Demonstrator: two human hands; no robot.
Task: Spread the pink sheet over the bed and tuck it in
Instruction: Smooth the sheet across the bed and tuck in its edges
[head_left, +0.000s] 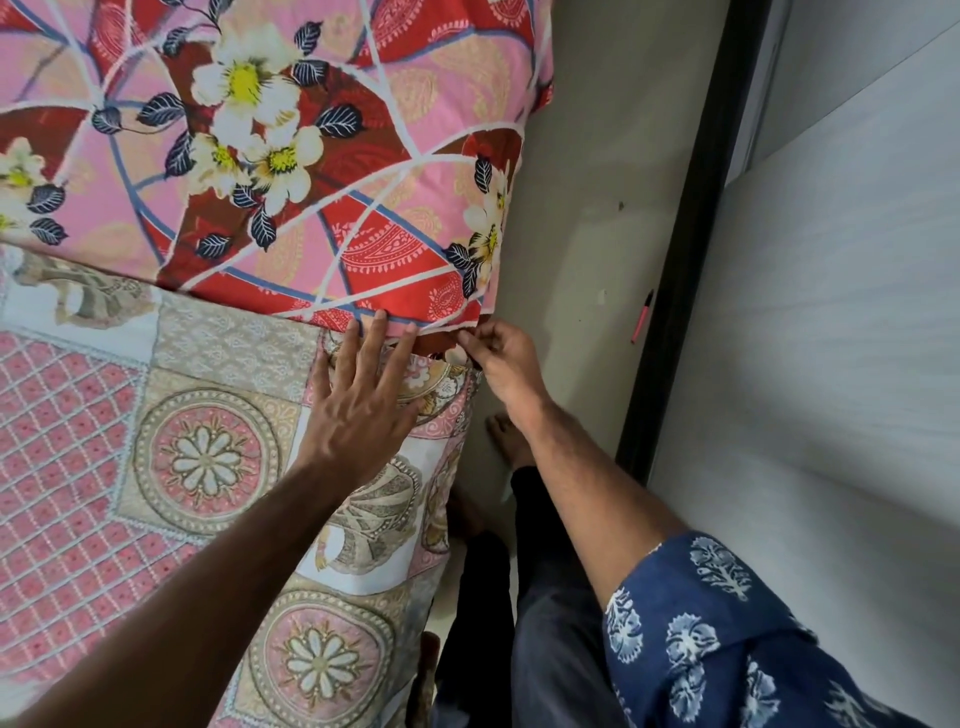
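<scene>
The pink sheet (291, 156), printed with white flowers and red patches, covers the far part of the bed and hangs over its right side. Its near edge runs across the bed from left to the right corner. Below it lies a patterned bed cover (197, 457) with pink and beige medallions. My left hand (363, 389) lies flat on the bed cover with fingers spread, fingertips touching the sheet's edge. My right hand (498, 364) pinches the sheet's edge at the bed's right side.
A narrow strip of beige floor (582, 208) runs between the bed and a dark-framed grey wardrobe (831, 312). A pink pen (642, 317) lies on the floor by the frame. My bare foot (509, 436) and dark trousers stand in that gap.
</scene>
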